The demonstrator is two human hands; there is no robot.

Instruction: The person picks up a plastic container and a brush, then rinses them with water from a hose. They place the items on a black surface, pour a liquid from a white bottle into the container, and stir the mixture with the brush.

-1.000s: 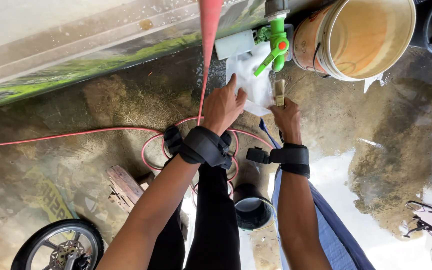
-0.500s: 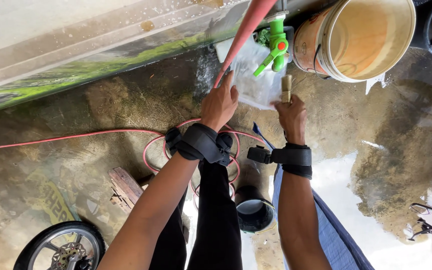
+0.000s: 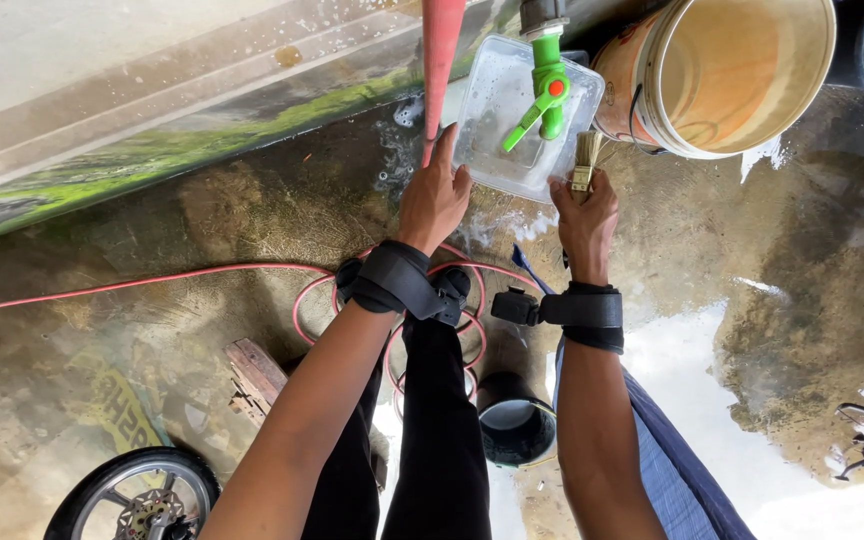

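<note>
Fingers of the left hand [image 3: 434, 198] lie spread against the near left edge of the tub [image 3: 512, 115], forefinger pointing up along its side, the palm touching the rim rather than clamped round it. Right hand [image 3: 584, 212] is closed in a fist on the brush [image 3: 582, 160], whose handle is hidden in the grip; its long axis runs nearly straight away from the person, pale bristles pointing toward the tub and touching its near right corner.

Seen from the head camera, the tub is a clear rectangular plastic box with rounded corners, wet inside, tilted slightly with its long side running left to right. Right over its middle hangs a green tap [image 3: 548, 85] with a red dot on the lever. Just left of the tub a red pole [image 3: 442, 50] stands upright. Right of the tub lies a tan bucket [image 3: 727, 70] on its side, mouth toward the camera, a faded orange label on its wall. Below the tub a red hose [image 3: 152, 282] coils on wet concrete.
</note>
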